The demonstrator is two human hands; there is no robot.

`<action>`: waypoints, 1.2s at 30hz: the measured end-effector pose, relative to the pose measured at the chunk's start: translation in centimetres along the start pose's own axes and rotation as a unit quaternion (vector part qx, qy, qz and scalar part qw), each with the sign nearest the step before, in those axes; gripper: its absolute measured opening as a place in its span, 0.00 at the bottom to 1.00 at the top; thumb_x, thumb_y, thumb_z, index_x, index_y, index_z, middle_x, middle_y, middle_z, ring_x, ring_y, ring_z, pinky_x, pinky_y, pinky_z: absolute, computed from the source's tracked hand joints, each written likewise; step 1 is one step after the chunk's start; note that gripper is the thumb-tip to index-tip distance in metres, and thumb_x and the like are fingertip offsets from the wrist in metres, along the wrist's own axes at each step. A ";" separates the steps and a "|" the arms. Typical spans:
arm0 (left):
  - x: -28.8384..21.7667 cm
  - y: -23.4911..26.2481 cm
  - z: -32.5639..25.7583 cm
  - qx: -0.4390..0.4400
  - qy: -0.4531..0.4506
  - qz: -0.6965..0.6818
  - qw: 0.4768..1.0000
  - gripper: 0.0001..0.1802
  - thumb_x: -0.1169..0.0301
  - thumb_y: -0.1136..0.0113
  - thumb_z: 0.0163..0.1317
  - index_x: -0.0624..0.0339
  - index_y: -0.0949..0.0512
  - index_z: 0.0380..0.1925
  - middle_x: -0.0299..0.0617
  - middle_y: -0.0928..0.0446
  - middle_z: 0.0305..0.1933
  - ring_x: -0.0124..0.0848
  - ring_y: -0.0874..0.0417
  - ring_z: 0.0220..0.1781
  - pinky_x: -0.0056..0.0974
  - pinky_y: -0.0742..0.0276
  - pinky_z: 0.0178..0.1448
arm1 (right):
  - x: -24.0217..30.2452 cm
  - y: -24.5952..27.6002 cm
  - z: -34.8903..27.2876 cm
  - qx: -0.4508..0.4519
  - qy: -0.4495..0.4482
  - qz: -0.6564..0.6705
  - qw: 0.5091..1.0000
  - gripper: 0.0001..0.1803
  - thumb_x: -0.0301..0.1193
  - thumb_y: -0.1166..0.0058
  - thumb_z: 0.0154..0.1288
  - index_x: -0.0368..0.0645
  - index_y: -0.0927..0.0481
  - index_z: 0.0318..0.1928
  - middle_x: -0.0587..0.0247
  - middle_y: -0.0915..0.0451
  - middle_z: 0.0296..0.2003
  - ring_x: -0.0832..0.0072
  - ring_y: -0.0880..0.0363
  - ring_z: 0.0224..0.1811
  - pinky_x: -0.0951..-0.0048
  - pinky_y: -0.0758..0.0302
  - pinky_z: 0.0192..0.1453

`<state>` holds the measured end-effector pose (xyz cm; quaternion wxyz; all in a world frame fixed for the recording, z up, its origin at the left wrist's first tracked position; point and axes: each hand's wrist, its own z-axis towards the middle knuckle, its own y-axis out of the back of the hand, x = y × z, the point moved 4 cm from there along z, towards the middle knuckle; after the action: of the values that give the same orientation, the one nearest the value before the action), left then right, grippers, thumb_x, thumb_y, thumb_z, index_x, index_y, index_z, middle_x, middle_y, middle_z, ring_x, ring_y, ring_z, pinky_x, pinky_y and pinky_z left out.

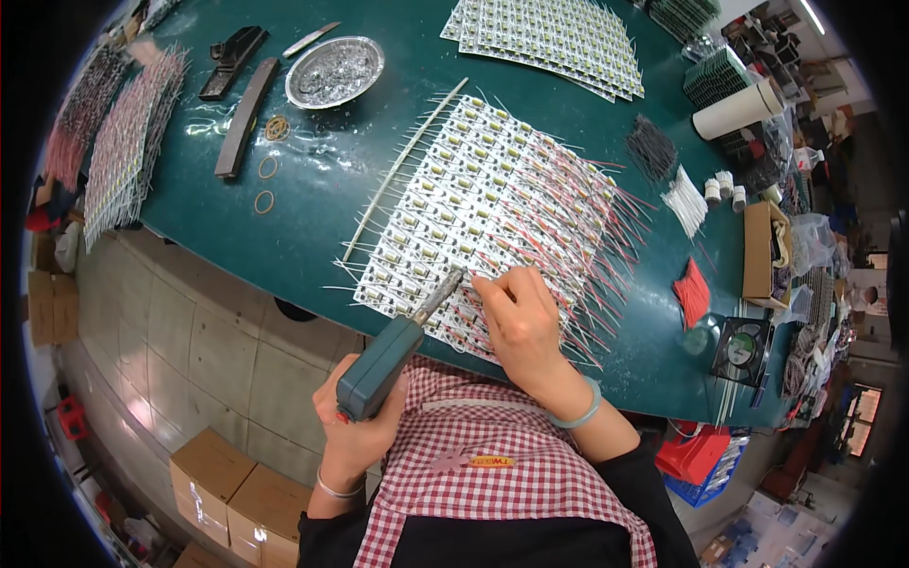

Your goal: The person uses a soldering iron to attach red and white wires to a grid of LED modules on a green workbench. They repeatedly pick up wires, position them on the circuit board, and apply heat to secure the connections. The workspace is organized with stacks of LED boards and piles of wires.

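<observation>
My left hand (358, 431) is wrapped around the handle of a dark green soldering gun (381, 367). Its metal tip reaches up and right onto a panel of small white circuit boards (445, 194). Close beside that tip, my right hand (523, 322) is pinched over the panel; whatever lies between its fingertips is too small to make out. Red wires (592, 222) fan out from the panel's right side, while thin white wires stick out along the left. A thin pale rod (402, 175) lies along the panel's left edge.
Shiny scraps fill a metal bowl (334, 73) at the back left, near a dark bar (246, 118) and rubber bands (276, 129). More panels (549, 43) lie at the back. Rightward are black (650, 150), white (686, 203) and red wire bundles (692, 292) and a small fan (740, 351).
</observation>
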<state>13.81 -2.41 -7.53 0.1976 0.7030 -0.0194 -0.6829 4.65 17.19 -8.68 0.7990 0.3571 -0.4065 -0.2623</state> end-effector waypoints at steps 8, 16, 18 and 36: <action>0.6 0.1 -0.5 0.000 0.026 -0.004 1.000 0.08 0.82 0.32 0.52 0.69 0.19 0.32 0.41 0.21 0.30 0.26 0.21 0.27 0.31 0.28 0.30 | 0.0 -0.3 -0.1 0.001 0.001 -0.006 1.000 0.14 0.17 0.43 0.51 0.34 0.18 0.42 0.60 0.29 0.31 0.63 0.28 0.36 0.65 0.28 0.35; 0.0 0.7 -0.6 -0.027 0.008 0.000 1.000 0.09 0.82 0.32 0.51 0.71 0.19 0.33 0.43 0.20 0.31 0.27 0.20 0.27 0.30 0.25 0.31 | 0.1 -0.1 -0.1 0.002 0.002 -0.021 1.000 0.14 0.17 0.43 0.52 0.35 0.18 0.42 0.60 0.29 0.31 0.63 0.28 0.36 0.66 0.27 0.34; 0.1 0.6 -0.6 -0.041 0.000 -0.009 0.999 0.09 0.82 0.32 0.50 0.71 0.19 0.33 0.43 0.20 0.31 0.27 0.20 0.27 0.31 0.24 0.31 | 0.0 -0.1 -0.1 0.002 0.001 -0.021 1.000 0.14 0.17 0.42 0.52 0.36 0.18 0.42 0.60 0.29 0.31 0.63 0.27 0.36 0.66 0.27 0.34; -0.3 1.3 -1.3 -0.053 -0.002 -0.018 0.998 0.11 0.83 0.30 0.50 0.72 0.18 0.34 0.45 0.18 0.33 0.29 0.17 0.31 0.31 0.23 0.35 | 1.6 0.2 -0.7 -0.018 0.001 -0.015 1.000 0.13 0.16 0.36 0.50 0.40 0.18 0.38 0.62 0.29 0.26 0.66 0.27 0.30 0.66 0.29 0.31</action>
<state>15.36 -3.22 -6.87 0.2226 0.6904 0.0289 -0.6877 6.13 16.45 -8.08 0.8019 0.3491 -0.3954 -0.2807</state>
